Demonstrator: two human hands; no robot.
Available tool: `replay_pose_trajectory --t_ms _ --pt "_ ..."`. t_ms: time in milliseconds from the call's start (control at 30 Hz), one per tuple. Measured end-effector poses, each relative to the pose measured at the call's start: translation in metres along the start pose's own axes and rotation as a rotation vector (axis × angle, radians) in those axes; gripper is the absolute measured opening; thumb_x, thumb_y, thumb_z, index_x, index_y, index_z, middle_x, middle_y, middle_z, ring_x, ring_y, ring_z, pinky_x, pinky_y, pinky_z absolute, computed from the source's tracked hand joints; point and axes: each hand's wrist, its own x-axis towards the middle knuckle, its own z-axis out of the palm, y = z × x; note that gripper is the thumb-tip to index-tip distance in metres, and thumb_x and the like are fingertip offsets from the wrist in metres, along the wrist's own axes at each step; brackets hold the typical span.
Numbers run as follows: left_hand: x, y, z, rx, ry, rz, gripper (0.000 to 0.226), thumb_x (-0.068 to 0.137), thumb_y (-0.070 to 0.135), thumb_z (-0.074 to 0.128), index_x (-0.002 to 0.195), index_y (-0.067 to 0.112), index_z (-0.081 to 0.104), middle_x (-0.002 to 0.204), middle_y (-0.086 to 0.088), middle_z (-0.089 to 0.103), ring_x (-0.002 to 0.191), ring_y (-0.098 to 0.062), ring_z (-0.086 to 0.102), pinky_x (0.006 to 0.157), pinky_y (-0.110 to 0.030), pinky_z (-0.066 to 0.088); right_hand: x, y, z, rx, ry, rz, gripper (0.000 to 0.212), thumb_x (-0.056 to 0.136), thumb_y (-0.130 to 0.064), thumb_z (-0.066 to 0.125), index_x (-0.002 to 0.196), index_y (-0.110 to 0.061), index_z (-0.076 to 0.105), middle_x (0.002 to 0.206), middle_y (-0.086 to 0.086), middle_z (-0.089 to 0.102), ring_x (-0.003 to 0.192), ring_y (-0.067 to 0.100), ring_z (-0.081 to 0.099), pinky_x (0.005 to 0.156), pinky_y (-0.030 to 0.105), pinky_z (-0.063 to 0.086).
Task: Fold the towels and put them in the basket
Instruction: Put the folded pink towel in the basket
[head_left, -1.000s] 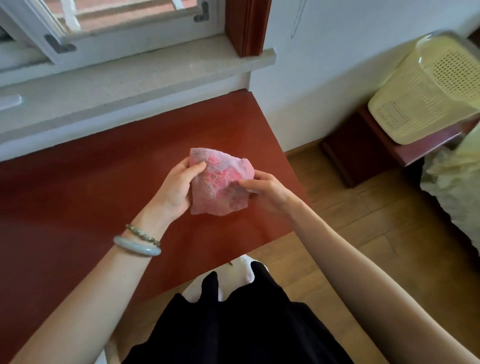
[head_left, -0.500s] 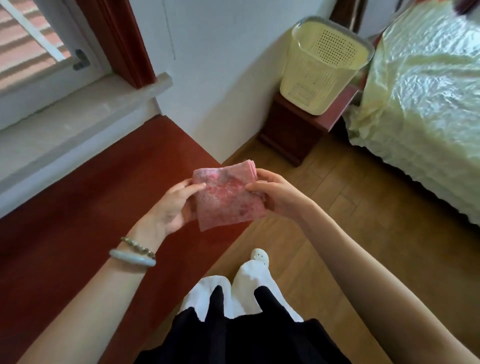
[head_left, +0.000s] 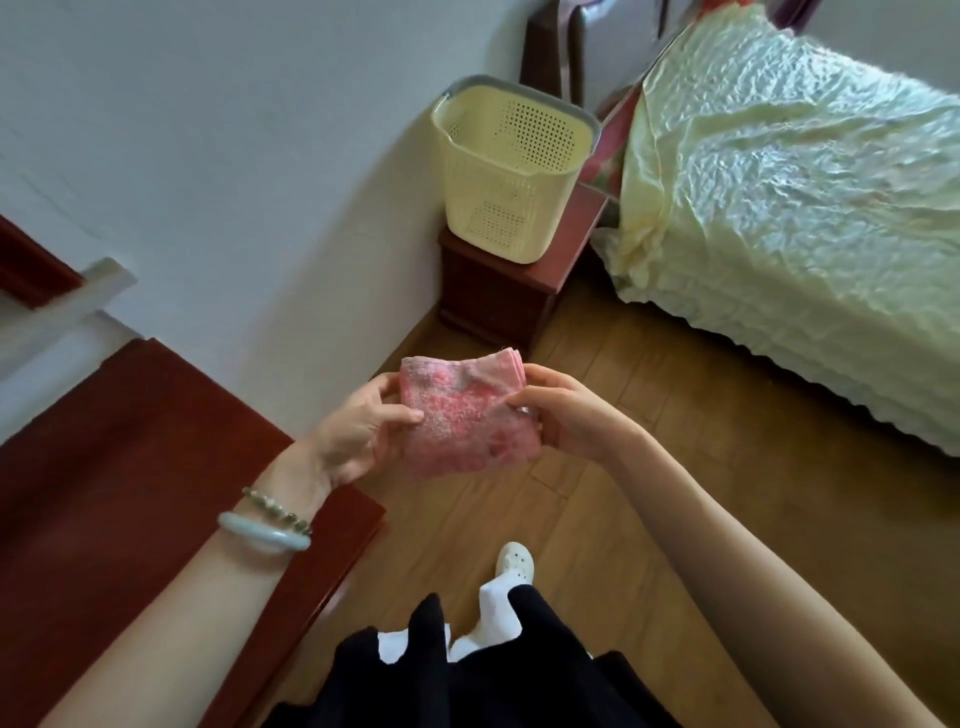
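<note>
- While gripping the towel (head_left: 462, 415) from both sides, holding it in the air over the floor (head_left: 675, 441), clear of the table (head_left: 130, 467): left hand (head_left: 363, 431) pinching the left edge, thumb on top; right hand (head_left: 566, 415) curled round the right edge, where the layers stack.
- Folded small and thick already (edges not quite square, by the look), so folding judged done for this one.
- Step in hand, most likely: carrying to the basket (head_left: 493, 208).
- Basket ahead, well apart from the hands, upright on a stand (head_left: 498, 296) against the wall (head_left: 208, 156), beside the bed (head_left: 779, 208); mouth open, nothing showing inside from this angle.
- Next move calls for: closing the gap, lifting above the rim, lowering in flat with both hands so as to keep the folds, then letting go.
- Risk to mind: unfolding on a loose drop.
</note>
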Motion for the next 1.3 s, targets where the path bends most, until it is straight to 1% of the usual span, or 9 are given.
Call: replay_pose_trajectory --t_ms 100,200,300,400,600,933,1067,1200,1300 --pt "0.037 0.010 0.041 0.016 -0.010 0.010 0.047 0.087 -0.009 0.051 0.129 0.013 0.047 0.120 -0.011 0.057 0.097 -0.020 0.065 0.066 -0.031 0.057 0.001 -0.018 -0.050 0.009 0.026 -0.001 0.042 0.077 -0.014 0.063 0.119 -0.020 0.060 0.113 0.012 0.062 0.098 0.030 0.058 0.080 0.041 0.050" --pt "0.064 0.020 0.072 0.056 -0.010 0.012 0.041 0.089 -0.005 0.051 0.123 0.018 0.050 0.110 -0.009 0.061 0.086 -0.016 0.068 0.063 -0.031 0.056 0.003 -0.037 -0.090 -0.006 0.023 -0.005 0.038 0.082 -0.011 0.061 0.119 -0.019 0.061 0.114 0.011 0.063 0.099 0.030 0.061 0.086 0.046 0.049" --pt "0.085 0.030 0.093 0.081 -0.014 0.000 0.038 0.090 -0.002 0.052 0.121 0.020 0.051 0.107 -0.007 0.063 0.084 -0.015 0.068 0.064 -0.031 0.056 0.007 -0.053 -0.118 0.006 0.015 0.000 0.036 0.086 -0.008 0.058 0.120 -0.018 0.060 0.113 0.010 0.065 0.096 0.026 0.065 0.081 0.042 0.054" --pt "0.105 0.042 0.103 0.082 -0.009 -0.003 0.036 0.091 -0.001 0.051 0.121 0.021 0.051 0.108 -0.008 0.063 0.090 -0.019 0.066 0.073 -0.039 0.058 0.018 -0.068 -0.136 0.014 0.016 0.002 0.035 0.088 -0.007 0.056 0.122 -0.016 0.058 0.113 0.010 0.065 0.095 0.026 0.065 0.078 0.041 0.056" --pt "0.151 0.077 0.104 0.084 -0.045 -0.017 0.040 0.091 0.002 0.053 0.126 0.020 0.049 0.109 -0.011 0.063 0.095 -0.024 0.065 0.078 -0.043 0.057 0.055 -0.096 -0.163 0.032 0.012 0.026 0.038 0.089 -0.009 0.056 0.127 -0.016 0.053 0.121 0.013 0.061 0.092 0.022 0.068 0.070 0.036 0.057" --pt "0.254 0.164 0.079 0.055 -0.007 -0.004 0.033 0.092 0.002 0.051 0.118 0.022 0.053 0.105 -0.009 0.062 0.091 -0.023 0.062 0.074 -0.041 0.056 0.161 -0.172 -0.192 0.042 0.033 0.038 0.037 0.089 -0.007 0.055 0.125 -0.016 0.055 0.120 0.013 0.064 0.099 0.026 0.067 0.079 0.040 0.057" --pt "0.294 0.205 0.070 0.068 -0.007 -0.018 0.034 0.093 0.002 0.050 0.119 0.023 0.053 0.106 -0.009 0.061 0.093 -0.023 0.062 0.078 -0.044 0.055 0.200 -0.210 -0.203 0.061 0.023 0.029 0.037 0.090 -0.008 0.056 0.126 -0.017 0.053 0.116 0.010 0.064 0.095 0.022 0.068 0.076 0.036 0.058" --pt "0.328 0.235 0.064 0.041 0.022 -0.016 0.032 0.092 0.003 0.051 0.117 0.023 0.054 0.105 -0.009 0.061 0.093 -0.025 0.060 0.082 -0.049 0.052 0.235 -0.233 -0.216 0.088 -0.004 0.019 0.045 0.087 -0.009 0.060 0.130 -0.018 0.050 0.126 0.015 0.059 0.106 0.029 0.063 0.083 0.041 0.056" --pt "0.352 0.252 0.061 0.021 0.042 -0.038 0.031 0.092 0.002 0.050 0.115 0.022 0.055 0.104 -0.010 0.060 0.093 -0.025 0.058 0.082 -0.049 0.051 0.261 -0.246 -0.227 0.137 -0.014 0.029 0.051 0.082 -0.009 0.063 0.131 -0.018 0.049 0.128 0.017 0.057 0.109 0.031 0.061 0.082 0.041 0.056"
